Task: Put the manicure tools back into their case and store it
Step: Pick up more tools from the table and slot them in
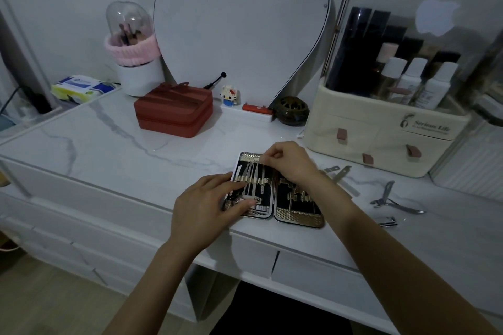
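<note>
Several tools (pixel 254 177) lengthwise in case (pixel 299 208)

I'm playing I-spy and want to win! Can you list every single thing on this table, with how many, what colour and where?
manicure case: one, black and gold, open, front edge
loose tools: about four, silver, right of case
zip box: one, red, back centre
brush holder: one, white and pink, clear dome, back left
wipes pack: one, blue-yellow, far left
toy figure: one, white, by mirror
round pot: one, dark, by mirror
cosmetics organiser: one, cream, right
left hand: on case
right hand: fingers pinching a tool
</note>
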